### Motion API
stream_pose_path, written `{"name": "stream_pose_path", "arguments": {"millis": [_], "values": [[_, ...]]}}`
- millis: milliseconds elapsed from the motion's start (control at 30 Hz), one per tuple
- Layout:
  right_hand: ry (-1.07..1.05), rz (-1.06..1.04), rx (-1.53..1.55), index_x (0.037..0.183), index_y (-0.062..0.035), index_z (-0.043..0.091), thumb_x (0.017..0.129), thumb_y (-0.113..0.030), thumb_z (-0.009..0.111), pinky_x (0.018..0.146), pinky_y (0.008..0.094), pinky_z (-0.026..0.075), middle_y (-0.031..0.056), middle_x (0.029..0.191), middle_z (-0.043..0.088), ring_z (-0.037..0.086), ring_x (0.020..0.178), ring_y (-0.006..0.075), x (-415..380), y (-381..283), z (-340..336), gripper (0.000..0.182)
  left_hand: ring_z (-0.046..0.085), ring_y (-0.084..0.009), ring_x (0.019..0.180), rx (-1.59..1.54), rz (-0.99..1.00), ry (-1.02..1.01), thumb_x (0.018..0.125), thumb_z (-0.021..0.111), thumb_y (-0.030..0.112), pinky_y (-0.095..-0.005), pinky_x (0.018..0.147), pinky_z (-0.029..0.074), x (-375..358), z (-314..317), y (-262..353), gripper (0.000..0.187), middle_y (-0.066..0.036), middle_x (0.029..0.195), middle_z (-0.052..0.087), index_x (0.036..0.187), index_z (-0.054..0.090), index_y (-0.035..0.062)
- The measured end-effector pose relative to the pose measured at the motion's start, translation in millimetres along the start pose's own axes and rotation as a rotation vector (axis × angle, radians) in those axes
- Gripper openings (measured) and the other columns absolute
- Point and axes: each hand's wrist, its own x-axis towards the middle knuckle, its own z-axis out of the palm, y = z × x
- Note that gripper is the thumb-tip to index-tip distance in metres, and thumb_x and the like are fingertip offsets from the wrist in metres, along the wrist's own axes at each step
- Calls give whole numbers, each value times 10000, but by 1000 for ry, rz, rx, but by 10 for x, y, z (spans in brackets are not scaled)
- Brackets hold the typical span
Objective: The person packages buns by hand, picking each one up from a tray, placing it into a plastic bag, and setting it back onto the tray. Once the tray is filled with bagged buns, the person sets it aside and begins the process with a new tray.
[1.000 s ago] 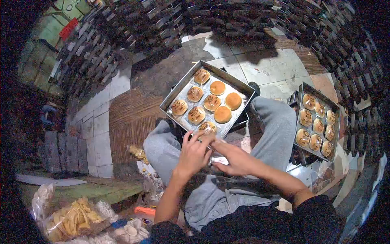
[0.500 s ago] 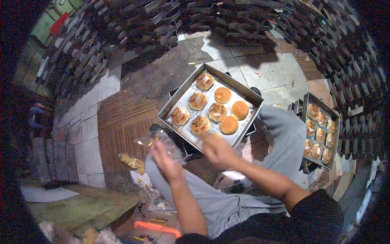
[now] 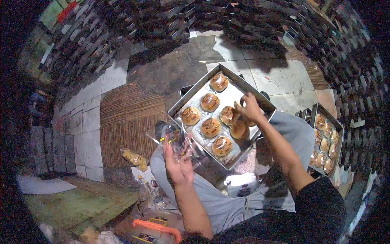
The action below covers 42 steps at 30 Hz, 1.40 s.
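Note:
My left hand (image 3: 178, 164), palm up with fingers raised, holds clear plastic bags (image 3: 172, 136) printed with yellow and dark marks, left of a square metal tray (image 3: 248, 87). My right hand (image 3: 248, 106) reaches over the tray's right half, its fingers closed around what looks like the edge of a plain bun; the grip is blurred. Several wrapped buns, one of them a bun near the front corner (image 3: 222, 145), lie on the tray's white lining. A plain bun (image 3: 239, 130) sits below my right wrist, and another is partly hidden by it.
At the right stands a second tray (image 3: 340, 140) full of wrapped buns. A bag of yellowish pieces (image 3: 135, 159) lies on the floor at left. Near my lap is a shiny clear container (image 3: 241, 185). An orange handle (image 3: 156, 227) and a green bench (image 3: 89, 203) are at lower left.
My right hand has moved from the tray's front edge up over its right side. A wrapped bun now shows near the front corner. The view has shifted, moving the scene rightward.

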Motion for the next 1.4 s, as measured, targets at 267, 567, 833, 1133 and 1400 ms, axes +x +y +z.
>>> {"name": "stream_pose_path", "arguments": {"millis": [267,567,833,1133,1400], "values": [[-446,449,2134,1490,-101,371,903,-135,691,924,630,579,169,1413,528,622,1212,379,-2024,-1241,-1078,670,598,-421,1232,-50,-68,-26,1031,558,433,-614,1001,515,-134,12,-314,490,-136,1257,628,1429,444,172],[-52,-800,528,1441,-21,511,882,-34,629,1145,458,408,221,1507,473,431,1429,404,-2165,-2029,-1213,572,653,-349,1144,-284,-128,-216,1043,447,529,-531,921,562,-532,306,-24,579,-173,1305,622,1348,532,44],[-256,-423,567,1264,0,608,965,-157,620,1023,470,463,209,1359,577,567,1241,396,-1981,-2224,-1292,337,641,-344,1166,-183,14,-274,1060,403,499,-505,979,556,-430,207,-499,639,-208,1334,606,1453,424,-5],[-1476,-509,1305,907,-13,665,987,-139,626,692,349,506,69,831,675,653,778,194,-2068,-1998,-1781,154,554,-459,1288,-368,-8,-277,1052,408,542,-576,942,568,-422,255,-357,634,-182,1430,556,1485,424,79],[-993,-768,972,984,26,638,970,-115,653,677,376,515,127,820,686,700,764,243,-2054,-1981,-1803,143,584,-479,1236,-421,103,-270,1048,431,502,-597,849,614,-714,355,-302,585,-224,1329,612,1394,510,37]]}}
